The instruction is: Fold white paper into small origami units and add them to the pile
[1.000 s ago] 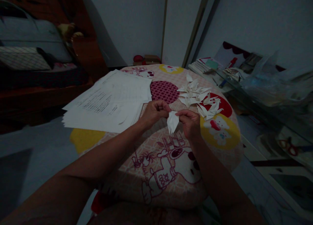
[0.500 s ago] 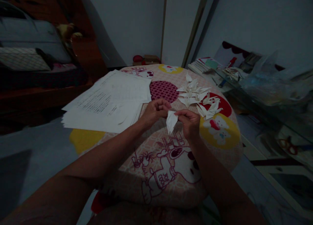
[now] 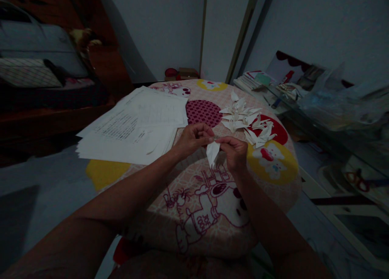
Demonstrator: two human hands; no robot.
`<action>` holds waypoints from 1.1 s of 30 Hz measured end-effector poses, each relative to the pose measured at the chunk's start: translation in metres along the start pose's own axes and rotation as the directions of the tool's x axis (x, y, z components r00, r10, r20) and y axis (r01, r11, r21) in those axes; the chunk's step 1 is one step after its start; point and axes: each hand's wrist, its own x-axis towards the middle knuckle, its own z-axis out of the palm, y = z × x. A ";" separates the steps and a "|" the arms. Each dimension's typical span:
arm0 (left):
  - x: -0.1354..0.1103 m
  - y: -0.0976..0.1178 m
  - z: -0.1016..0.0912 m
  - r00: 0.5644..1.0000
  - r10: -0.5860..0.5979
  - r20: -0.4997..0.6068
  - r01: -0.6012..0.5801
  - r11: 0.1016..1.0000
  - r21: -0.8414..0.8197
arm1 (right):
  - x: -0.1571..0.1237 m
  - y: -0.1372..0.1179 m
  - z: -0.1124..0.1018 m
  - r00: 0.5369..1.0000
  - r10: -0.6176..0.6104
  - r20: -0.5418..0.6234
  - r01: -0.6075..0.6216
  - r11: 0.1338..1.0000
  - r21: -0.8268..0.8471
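Both hands up over the table [image 3: 188,198]. Left hand [image 3: 191,138] and right hand [image 3: 235,151] each pinch the top of a folded paper [image 3: 212,152], hanging between them. Folded pieces [image 3: 246,121] lie beyond.

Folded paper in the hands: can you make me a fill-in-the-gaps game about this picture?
1. The left hand and the right hand together pinch a folded paper whose colour is ____.
2. The stack of printed sheets lies on the tablecloth to the person's ____.
3. The pile of folded shapes lies just beyond the ____ hand.
4. Near the person, the tablecloth shows a cartoon ____.
Missing words: white; left; right; dog.
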 end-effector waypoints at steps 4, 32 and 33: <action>0.001 -0.001 -0.001 1.000 0.027 -0.015 -0.027 0.999 0.030 | 0.000 0.001 0.000 1.000 0.013 0.005 -0.013 1.000 0.013; 0.001 -0.006 -0.005 0.994 0.108 0.007 -0.108 0.985 0.136 | 0.005 0.004 -0.005 0.974 0.172 0.151 -0.186 0.979 0.088; 0.002 -0.007 -0.005 0.995 0.097 0.018 -0.099 0.987 0.126 | 0.005 0.004 -0.005 0.975 0.174 0.141 -0.187 0.978 0.091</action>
